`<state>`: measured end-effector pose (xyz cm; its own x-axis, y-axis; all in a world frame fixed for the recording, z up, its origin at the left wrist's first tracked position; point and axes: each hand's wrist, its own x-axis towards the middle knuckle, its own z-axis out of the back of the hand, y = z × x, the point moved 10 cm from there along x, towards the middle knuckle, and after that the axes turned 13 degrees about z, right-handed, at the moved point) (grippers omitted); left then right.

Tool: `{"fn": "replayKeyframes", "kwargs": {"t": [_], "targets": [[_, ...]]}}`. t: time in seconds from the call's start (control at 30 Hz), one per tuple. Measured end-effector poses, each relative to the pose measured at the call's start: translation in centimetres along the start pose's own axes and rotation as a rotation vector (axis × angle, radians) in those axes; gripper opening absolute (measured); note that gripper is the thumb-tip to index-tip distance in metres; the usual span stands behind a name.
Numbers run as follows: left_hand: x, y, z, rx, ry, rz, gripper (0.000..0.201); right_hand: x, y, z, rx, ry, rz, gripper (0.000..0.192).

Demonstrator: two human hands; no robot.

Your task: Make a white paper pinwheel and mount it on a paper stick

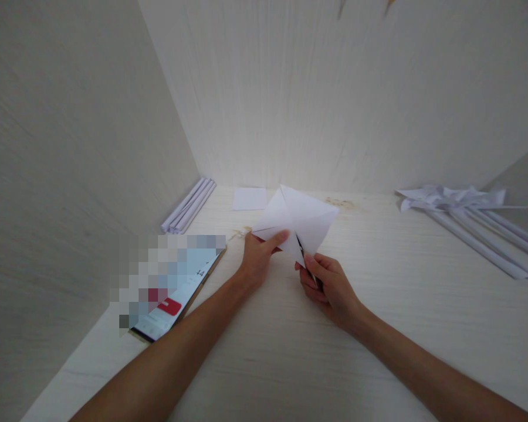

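A white square of paper [310, 214] with crease lines is held up above the table, turned so one corner points away from me. My left hand [261, 255] pinches its left side, thumb on top and fingers underneath. My right hand [328, 287] is closed around a small pair of scissors [301, 245] at the near corner. Their dark blades sit in a slit in the paper that runs toward its middle. The scissors' handles are mostly hidden by my fingers.
Rolled paper tubes [189, 208] lie at the back left, beside a flat paper square [250, 198]. A phone [176, 299], partly blurred out, leans at the left. Paper pinwheels [453, 197] on paper sticks [479, 243] lie at the right. Walls rise behind and at the left.
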<state>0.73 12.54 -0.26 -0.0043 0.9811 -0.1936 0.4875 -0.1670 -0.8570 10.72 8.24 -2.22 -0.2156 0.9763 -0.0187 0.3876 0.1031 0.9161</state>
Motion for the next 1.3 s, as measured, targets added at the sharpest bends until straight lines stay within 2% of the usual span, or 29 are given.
{"fn": "replayKeyframes", "kwargs": {"t": [0.13,0.4,0.47,0.53,0.67,0.8,0.9,0.97,1.13,1.2,1.3], "targets": [[0.0,0.2,-0.2,-0.02,0.013,0.026,0.021,0.0,0.1,-0.1,-0.008,0.011,0.013,0.035],[0.6,-0.4,1.5,-0.239,-0.089,0.006,0.018,-0.3,1.0,-0.5,-0.014,0.057,0.11,0.026],[0.6,-0.3,1.9,-0.261,-0.111,0.003,0.017,-0.4,1.5,-0.1,0.002,0.014,0.162,0.023],[0.7,-0.2,1.8,-0.221,-0.103,0.008,0.019,-0.5,2.1,0.8,-0.003,-0.086,0.228,0.021],[0.0,-0.5,1.9,-0.029,-0.173,-0.053,0.025,-0.6,3.3,2.9,-0.043,-0.277,0.336,0.024],[-0.8,-0.5,0.9,0.117,-0.186,-0.102,0.022,-0.2,3.0,3.6,-0.189,-0.273,0.318,0.026],[-1.0,0.2,0.3,0.091,-0.169,-0.083,0.021,0.2,3.4,4.0,-0.354,-0.266,0.384,0.033],[-0.9,0.7,-0.3,0.033,-0.131,-0.059,0.023,0.4,3.6,4.3,-0.379,-0.269,0.414,0.032],[-0.8,1.8,-2.4,0.013,-0.034,0.006,0.025,1.4,3.5,3.9,-0.308,-0.159,0.406,0.032],[-0.9,1.7,-2.7,0.054,-0.044,-0.019,0.029,1.6,3.4,3.7,-0.248,-0.125,0.383,0.033],[-0.9,1.8,-2.7,0.141,-0.071,-0.032,0.022,1.6,3.2,3.4,-0.151,-0.095,0.341,0.031]]}}
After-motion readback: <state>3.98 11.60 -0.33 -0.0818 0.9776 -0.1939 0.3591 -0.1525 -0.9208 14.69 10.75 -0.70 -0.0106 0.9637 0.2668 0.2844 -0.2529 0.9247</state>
